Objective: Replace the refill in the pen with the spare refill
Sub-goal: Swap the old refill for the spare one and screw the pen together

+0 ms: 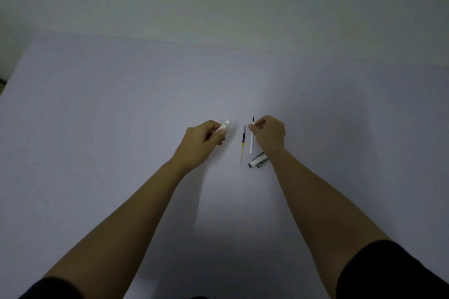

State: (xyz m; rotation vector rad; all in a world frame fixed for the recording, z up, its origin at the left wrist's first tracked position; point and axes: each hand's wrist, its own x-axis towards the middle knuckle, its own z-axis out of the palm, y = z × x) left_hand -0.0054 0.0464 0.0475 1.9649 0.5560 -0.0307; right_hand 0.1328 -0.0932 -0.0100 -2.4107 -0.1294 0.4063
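Matt table [121, 128]; glossy pen barrel [224, 127]

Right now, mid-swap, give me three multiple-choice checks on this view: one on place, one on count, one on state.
1. Where is the yellow-banded refill?
A. on the table between the hands
B. in the left hand
C. inside the barrel

2. How many refills show?
A. one
B. two
C. four

3. What does the left hand hold?
A. nothing
B. a capped pen
C. the white pen barrel

Key: 1 A, it lies loose on the table; 2 B, that one plus the white refill pinched by the right hand; 3 C, the barrel's end sticks out of the fist.
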